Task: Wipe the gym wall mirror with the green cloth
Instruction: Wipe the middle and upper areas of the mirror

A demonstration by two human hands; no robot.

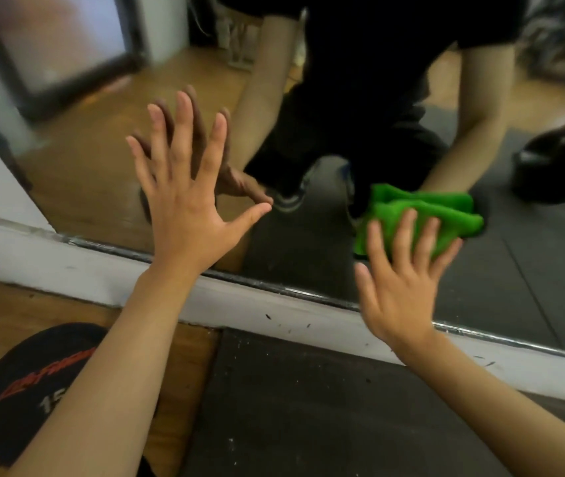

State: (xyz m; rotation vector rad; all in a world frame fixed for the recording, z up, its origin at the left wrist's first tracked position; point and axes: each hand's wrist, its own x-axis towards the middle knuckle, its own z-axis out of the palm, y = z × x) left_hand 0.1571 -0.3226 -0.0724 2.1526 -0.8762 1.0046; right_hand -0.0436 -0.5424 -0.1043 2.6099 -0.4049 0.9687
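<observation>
Right hand (405, 280) flat, presses green cloth (422, 201) on mirror (532, 266), low near bottom edge. Left hand (184, 194) spread on mirror, holds nothing. Cloth soft, light, likely bunches; push with whole palm.

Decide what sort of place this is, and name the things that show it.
Probably a gym: a round weight plate on the wooden floor, dark rubber matting beside it, and a low-reaching wall mirror.
</observation>
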